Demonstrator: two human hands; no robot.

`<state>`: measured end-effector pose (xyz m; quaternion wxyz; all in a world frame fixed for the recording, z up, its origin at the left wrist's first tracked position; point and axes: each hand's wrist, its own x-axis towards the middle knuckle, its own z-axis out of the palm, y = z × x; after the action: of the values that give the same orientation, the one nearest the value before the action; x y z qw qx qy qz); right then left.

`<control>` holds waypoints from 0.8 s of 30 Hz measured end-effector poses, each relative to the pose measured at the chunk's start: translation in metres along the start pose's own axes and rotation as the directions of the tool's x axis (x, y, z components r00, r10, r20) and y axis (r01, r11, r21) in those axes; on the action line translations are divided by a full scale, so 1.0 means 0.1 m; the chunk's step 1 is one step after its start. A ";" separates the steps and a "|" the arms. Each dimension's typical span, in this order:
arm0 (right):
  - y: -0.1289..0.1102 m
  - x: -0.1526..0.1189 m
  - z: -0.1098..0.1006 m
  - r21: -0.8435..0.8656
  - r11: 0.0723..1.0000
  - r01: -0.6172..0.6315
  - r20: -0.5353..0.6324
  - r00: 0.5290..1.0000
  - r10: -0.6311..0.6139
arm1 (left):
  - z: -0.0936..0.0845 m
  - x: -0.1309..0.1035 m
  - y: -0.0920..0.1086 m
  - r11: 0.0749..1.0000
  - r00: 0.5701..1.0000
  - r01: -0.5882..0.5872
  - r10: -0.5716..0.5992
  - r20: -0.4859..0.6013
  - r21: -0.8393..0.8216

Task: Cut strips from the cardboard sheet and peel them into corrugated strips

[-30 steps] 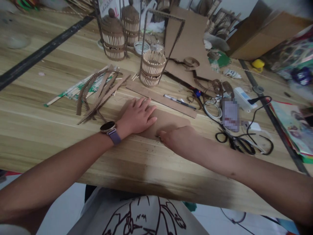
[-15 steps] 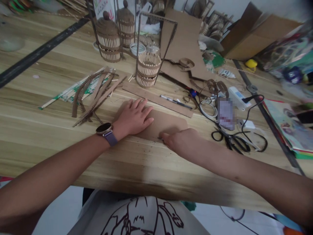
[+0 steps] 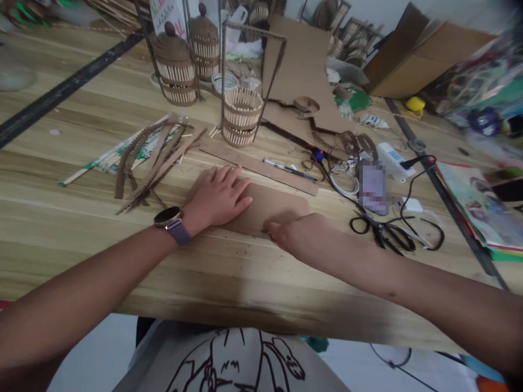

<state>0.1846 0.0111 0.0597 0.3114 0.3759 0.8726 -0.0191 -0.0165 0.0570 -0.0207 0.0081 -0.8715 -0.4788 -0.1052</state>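
Observation:
A flat piece of brown cardboard (image 3: 278, 204) lies on the wooden table in front of me. My left hand (image 3: 220, 196) rests on its left part, palm down with the fingers spread. At the cardboard's near edge, my right hand (image 3: 292, 234) is closed, thumb side low against the board. Whatever it may hold is hidden by the fingers. Dark crumbs lie on the table by that edge. Just beyond the board are a long cardboard strip (image 3: 261, 166) and a pen (image 3: 288, 169) lying across it.
Beyond the strip stands a small stick basket (image 3: 243, 117) with a tall frame. Curved cardboard strips (image 3: 137, 152) lie over packaged sticks at left. To the right are black scissors (image 3: 384, 234), a phone (image 3: 373, 188) and a power strip (image 3: 394, 160). A cardboard box (image 3: 429, 60) stands behind.
The whole view has shifted slightly, so things appear a little further left. Both hands keep practically the same places on the cardboard.

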 end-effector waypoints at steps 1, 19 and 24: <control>0.01 -0.01 0.00 0.001 1.000 0.000 0.007 1.000 0.000 | 0.00 0.00 0.00 1.000 1.000 0.000 0.000 0.001 0.002; 0.10 -0.10 0.08 0.050 0.999 0.008 0.020 1.000 -0.009 | -0.02 -0.01 0.00 1.000 1.000 -0.013 0.013 -0.014 0.018; 0.11 -0.12 0.11 0.060 0.998 0.002 0.019 1.000 -0.004 | -0.02 -0.02 0.00 0.999 1.000 -0.015 0.015 -0.013 0.034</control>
<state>0.2040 0.0084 0.0604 0.3082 0.3837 0.8691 -0.0495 -0.0178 0.0557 -0.0194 0.0267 -0.8741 -0.4740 -0.1026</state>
